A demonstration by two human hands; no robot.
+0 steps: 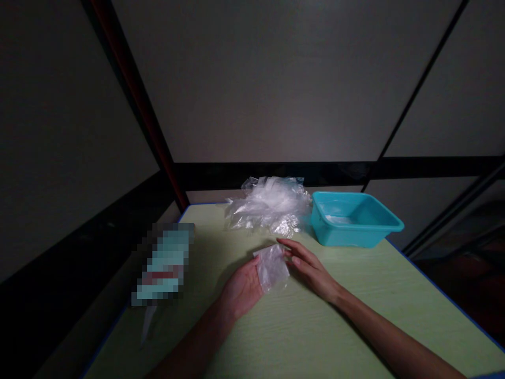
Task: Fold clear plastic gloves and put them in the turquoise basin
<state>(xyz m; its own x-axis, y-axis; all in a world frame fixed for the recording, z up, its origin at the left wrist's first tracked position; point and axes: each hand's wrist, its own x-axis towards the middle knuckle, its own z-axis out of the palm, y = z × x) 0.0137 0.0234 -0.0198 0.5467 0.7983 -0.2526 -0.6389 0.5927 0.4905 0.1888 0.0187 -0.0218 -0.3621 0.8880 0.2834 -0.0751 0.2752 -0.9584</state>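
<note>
Translucent plastic, a small flat bag (273, 269), lies across my left grip (242, 287), which clasps it palm up, thumb over its left edge and fingers hidden beneath. My right grip (313, 271) is loosely spread at the bag's right edge; I can't tell from here whether its fingertips touch. Under both I have the pale green, blue-edged counter (303, 331). Just beyond the grips I see a crumpled heap of clear plastic bags (270, 205). Right of that, past my right grip, stands a turquoise plastic basin (351, 237) with something whitish (337, 219) inside. Well left of my left grip lies a pixelated, greenish object (168, 258), its details unreadable to me.
</note>
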